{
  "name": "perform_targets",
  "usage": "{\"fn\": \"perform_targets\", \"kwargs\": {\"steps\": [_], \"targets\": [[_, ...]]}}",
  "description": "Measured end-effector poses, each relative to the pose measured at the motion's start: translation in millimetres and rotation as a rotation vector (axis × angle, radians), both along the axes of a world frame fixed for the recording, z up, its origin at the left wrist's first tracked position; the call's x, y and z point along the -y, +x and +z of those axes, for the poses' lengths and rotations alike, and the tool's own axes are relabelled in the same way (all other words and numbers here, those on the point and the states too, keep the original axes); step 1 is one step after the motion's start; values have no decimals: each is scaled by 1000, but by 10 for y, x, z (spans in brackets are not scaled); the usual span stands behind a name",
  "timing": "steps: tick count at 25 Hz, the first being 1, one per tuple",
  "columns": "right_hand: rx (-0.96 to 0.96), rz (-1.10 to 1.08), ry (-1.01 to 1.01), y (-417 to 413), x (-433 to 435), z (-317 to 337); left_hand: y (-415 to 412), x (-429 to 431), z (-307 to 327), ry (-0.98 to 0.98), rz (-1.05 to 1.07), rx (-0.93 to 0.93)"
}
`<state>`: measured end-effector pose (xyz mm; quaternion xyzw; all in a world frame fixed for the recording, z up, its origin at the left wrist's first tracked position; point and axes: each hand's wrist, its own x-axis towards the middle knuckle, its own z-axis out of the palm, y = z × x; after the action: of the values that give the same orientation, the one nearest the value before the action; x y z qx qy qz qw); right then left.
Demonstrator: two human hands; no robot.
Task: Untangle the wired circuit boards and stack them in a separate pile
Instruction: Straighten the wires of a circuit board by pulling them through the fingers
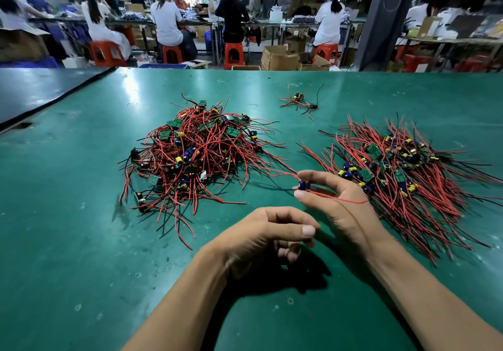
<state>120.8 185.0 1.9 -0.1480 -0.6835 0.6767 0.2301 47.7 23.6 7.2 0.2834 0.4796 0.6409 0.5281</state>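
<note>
A tangled heap of small green circuit boards with red and black wires (196, 155) lies on the green table at centre left. A flatter pile of the same boards, wires fanned out (402, 176), lies at the right. My right hand (334, 203) pinches one small wired board (304, 185) between thumb and fingers; its red wires run left toward the heap and right across my hand. My left hand (269, 239) hovers just below it, fingers curled; I cannot see anything held in it.
A small separate cluster of a few wired boards (299, 101) lies farther back. A dark mat (40, 92) covers the table's far left. Beyond the green table (81, 242) people sit on red stools at workbenches among cardboard boxes.
</note>
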Motion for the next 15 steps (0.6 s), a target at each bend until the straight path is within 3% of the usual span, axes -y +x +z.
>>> {"fn": "perform_targets", "kwargs": {"steps": [4, 7, 12, 15], "targets": [[-202, 21, -500, -63, -16, 68, -3, -53, -14, -45, 76, 75], [-237, 85, -699, -46, -45, 119, -39, -118, -3, -75, 215, 192], [-37, 409, -611, 60, -25, 136, -99, -121, 26, -101, 239, 267], [42, 479, -547, 52, 13, 105, -98, -98, 27, -70, 194, 248]]}}
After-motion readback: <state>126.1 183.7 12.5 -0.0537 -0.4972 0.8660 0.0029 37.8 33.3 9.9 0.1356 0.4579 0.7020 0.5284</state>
